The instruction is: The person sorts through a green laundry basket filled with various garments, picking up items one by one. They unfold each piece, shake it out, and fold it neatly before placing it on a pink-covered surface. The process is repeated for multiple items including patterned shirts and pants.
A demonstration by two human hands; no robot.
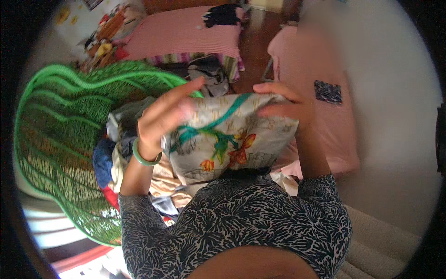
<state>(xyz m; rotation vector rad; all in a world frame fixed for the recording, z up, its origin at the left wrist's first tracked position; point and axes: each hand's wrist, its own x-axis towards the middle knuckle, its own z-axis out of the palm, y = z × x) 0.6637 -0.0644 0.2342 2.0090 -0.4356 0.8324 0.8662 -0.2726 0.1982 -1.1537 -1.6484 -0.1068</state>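
A folded white cloth point(232, 139) with printed flowers and a green ribbon pattern is held up in front of my chest. My right hand point(288, 102) has its upper right corner between thumb and fingers. At the cloth's upper left edge is my left hand point(165, 116), fingers stretched out and somewhat blurred. A pale green bangle point(145, 157) circles that wrist. Whether the left palm presses on the cloth is hard to see. Behind and below my left forearm lies a pile of mixed clothes point(104, 160), partly hidden by my arm and the cloth.
A green woven basket chair point(65, 74) stands at the left, with the clothes in it. On the right, a pink cover point(320, 135) bears a dark folded patterned cloth point(328, 91). Farther back is a bed with a pink striped sheet point(176, 35), a black garment point(223, 16) on it.
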